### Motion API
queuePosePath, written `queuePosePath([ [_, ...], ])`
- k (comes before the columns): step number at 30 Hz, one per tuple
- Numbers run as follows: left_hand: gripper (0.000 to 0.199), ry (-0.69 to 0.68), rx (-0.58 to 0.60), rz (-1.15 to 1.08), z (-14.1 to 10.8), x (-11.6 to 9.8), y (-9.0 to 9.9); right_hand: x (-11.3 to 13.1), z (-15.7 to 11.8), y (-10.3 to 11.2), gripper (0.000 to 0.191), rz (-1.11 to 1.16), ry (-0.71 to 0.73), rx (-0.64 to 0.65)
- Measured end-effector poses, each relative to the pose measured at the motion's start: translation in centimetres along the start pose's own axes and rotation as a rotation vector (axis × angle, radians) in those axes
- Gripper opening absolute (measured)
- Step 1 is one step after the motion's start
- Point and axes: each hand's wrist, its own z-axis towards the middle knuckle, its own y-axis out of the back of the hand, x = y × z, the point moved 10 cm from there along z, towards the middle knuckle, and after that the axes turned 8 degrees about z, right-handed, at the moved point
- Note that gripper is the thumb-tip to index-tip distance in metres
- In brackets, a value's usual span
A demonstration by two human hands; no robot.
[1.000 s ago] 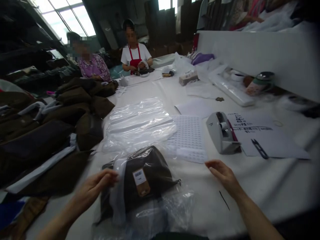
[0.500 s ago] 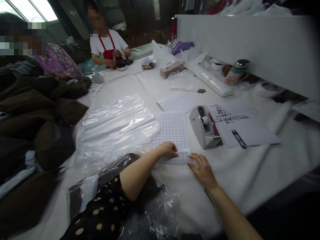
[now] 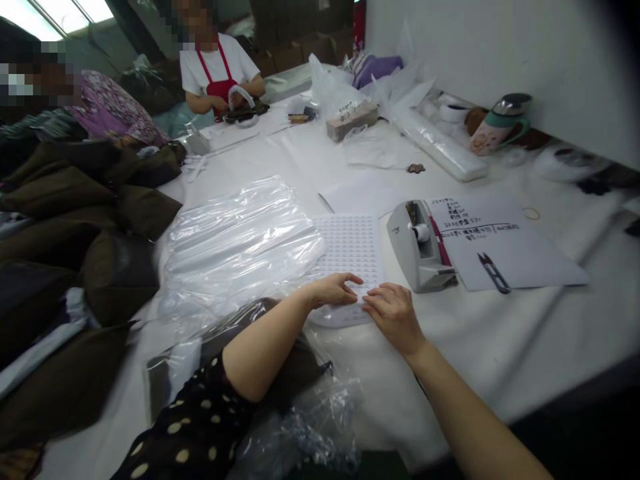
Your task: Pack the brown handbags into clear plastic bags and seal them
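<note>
Judged step: fingertip work on the printed sheet [image 3: 353, 243] under the left hand [image 3: 334, 291]. Left fingers parted, right hand [image 3: 397, 317] fingers bent; grasp on either unconfirmed. Next move calls for fine fingertip control.

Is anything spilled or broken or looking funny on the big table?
Nothing looks spilled or broken. The clear plastic near the front is scrunched up, which looks a bit messy, and the little snips lie slantwise on the paper with handwriting.
</note>
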Motion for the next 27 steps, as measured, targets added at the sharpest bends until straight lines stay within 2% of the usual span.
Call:
queuePosePath([
  [5,0.057,0.042,-0.024,-0.011,0.1,0.7,-0.3,1.1,-0.1,-0.4,0.010,-0.050,0.076,0.034],
  [15,0.058,0.100,-0.098,0.024,0.4,2.3,0.2,2.4,-0.4,-0.1,0.010,-0.099,0.192,0.011],
  [22,0.060,0.085,-0.115,0.102,-0.1,1.9,0.2,1.7,-0.1,-0.5,0.005,-0.061,0.098,0.019],
  [27,0.058,0.075,-0.145,0.161,-0.1,1.8,0.4,1.7,0.2,-1.0,0.006,-0.073,0.083,0.062],
])
